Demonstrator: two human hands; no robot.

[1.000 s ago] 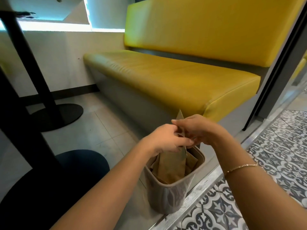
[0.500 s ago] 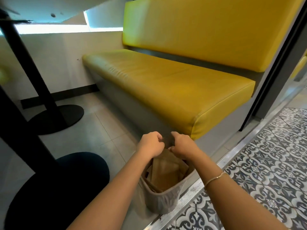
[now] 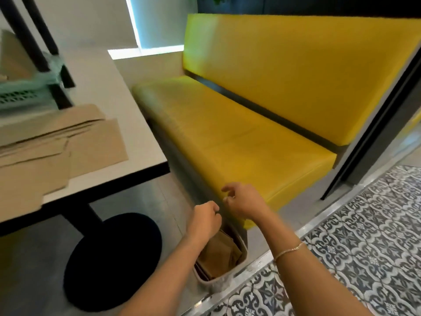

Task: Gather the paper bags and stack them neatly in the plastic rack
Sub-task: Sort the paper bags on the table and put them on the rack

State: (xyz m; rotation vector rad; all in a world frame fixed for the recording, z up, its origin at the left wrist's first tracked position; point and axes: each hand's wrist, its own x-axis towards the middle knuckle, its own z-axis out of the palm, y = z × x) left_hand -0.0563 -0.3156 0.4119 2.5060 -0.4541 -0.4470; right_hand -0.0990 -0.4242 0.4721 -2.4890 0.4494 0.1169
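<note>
Several brown paper bags (image 3: 219, 254) stand inside a grey plastic bin (image 3: 218, 282) on the floor by the bench. My left hand (image 3: 206, 218) hovers above the bin with curled fingers and holds nothing. My right hand (image 3: 242, 200) is just beside it, fingers loosely spread, also holding nothing. More flat brown paper bags (image 3: 57, 147) lie spread on the white table (image 3: 141, 160) at the left. A pale green plastic rack (image 3: 25, 92) stands at the table's far left, with brown paper in it.
A yellow padded bench (image 3: 250, 137) runs behind the bin. The table's black round base (image 3: 114, 261) sits on the grey floor at the left. Patterned tiles (image 3: 353, 247) lie to the right past a metal floor strip. A dark door frame (image 3: 373, 124) stands at the right.
Both hands let go of the paper bag, which now sits down in the bin, and lifted up. The view rose and swung, bringing the tabletop, its bags and the green rack into sight.
</note>
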